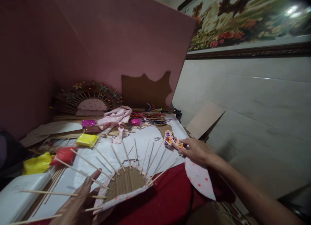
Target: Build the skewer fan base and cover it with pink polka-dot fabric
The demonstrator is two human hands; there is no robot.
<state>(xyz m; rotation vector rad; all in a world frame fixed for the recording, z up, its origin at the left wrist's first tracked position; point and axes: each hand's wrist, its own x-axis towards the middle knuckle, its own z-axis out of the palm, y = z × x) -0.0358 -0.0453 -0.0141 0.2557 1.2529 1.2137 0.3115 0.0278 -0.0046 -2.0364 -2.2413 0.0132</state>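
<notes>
On my feed: left hand point(76, 204) gripping, to its right, one cardboard half-disc point(127, 184) rayed with wooden sticks point(104, 158); right hand point(199, 149) pinching one flower-patterned piece point(173, 141); beneath it, one red-dotted panel point(199, 180).

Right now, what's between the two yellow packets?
In the head view, a red packet lies between the nearer yellow packet and the farther yellow packet.

Stick-edged cardboard point(127, 183) sits in the left hand point(81, 195) at front, packets point(63, 155) at left on the table point(148, 134), cloth point(116, 118) behind, tool point(170, 140) at right against the right hand point(197, 150).
</notes>
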